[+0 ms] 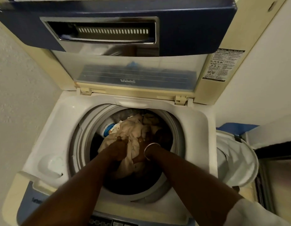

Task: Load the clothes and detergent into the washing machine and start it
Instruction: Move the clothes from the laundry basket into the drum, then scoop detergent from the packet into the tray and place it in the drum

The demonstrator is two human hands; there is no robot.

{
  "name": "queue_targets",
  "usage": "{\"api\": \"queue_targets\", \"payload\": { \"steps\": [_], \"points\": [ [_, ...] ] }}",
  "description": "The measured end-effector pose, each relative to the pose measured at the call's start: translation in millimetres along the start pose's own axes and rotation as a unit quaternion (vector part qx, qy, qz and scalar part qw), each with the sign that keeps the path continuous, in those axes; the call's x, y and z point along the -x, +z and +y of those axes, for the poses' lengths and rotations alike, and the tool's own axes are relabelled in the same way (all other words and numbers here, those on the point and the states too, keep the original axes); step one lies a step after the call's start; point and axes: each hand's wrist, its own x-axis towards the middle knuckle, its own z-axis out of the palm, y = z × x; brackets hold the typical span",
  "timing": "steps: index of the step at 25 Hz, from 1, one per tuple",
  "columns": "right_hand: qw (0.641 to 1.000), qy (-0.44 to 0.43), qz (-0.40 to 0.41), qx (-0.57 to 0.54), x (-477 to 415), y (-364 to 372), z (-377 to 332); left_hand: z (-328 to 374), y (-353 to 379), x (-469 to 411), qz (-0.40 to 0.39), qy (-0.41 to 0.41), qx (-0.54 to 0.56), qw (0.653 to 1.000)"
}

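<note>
Down inside the drum (83, 144) of the top-loading washing machine (48, 126), both hands are working at a bundle of beige cloth (133, 128). The left hand (116, 148) is gripping the near left part of the bundle, its fingers (119, 139) curling into the fabric. The right hand (142, 147) is clutching the cloth just beside it, its fingertips sinking among the folds so that only the knuckles are showing. A thin metal bangle (150, 149) is circling the right wrist.

The beige cloth is looking crumpled and soft, bunching up in thick creases between the two hands and spreading toward the back of the drum. Darker clothes (164, 136) are lying under and to the right of it, mostly lost in shadow. A blue-and-white item (108, 129) is peeking out at the bundle's left edge, touching the drum's wall; what it is cannot be told.

The lid (136, 74) is standing open and upright behind the drum, its clear panel reflecting the room. An instruction sticker (223, 64) is showing on the lid's right frame. Buttons of the control panel (100, 223) are sitting at the near edge, between the forearms. A white hamper (239, 159) is standing just beside the machine on the right.
</note>
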Motion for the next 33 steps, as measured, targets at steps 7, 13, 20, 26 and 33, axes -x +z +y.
{"api": "queue_targets", "payload": {
  "steps": [7, 13, 20, 26, 33],
  "points": [
    [0.994, -0.042, 0.076, 0.063, 78, -30, -15, 23, -53, 55, 0.066, 0.016, 0.049, 0.997],
    [0.951, -0.085, 0.297, 0.021, 172, -50, -16, 134, -82, 110, 0.354, 0.01, 0.211, 0.911],
    [0.882, -0.038, 0.468, -0.04, 245, -68, 41, 225, -80, 148, 0.421, 0.169, 0.31, 0.836],
    [0.778, 0.047, 0.614, -0.124, 306, -37, 114, 281, -50, 171, 0.349, 0.292, 0.146, 0.879],
    [0.851, 0.212, 0.464, -0.121, 347, 30, 156, 337, -8, 196, 0.244, 0.316, -0.153, 0.904]
  ]
}}
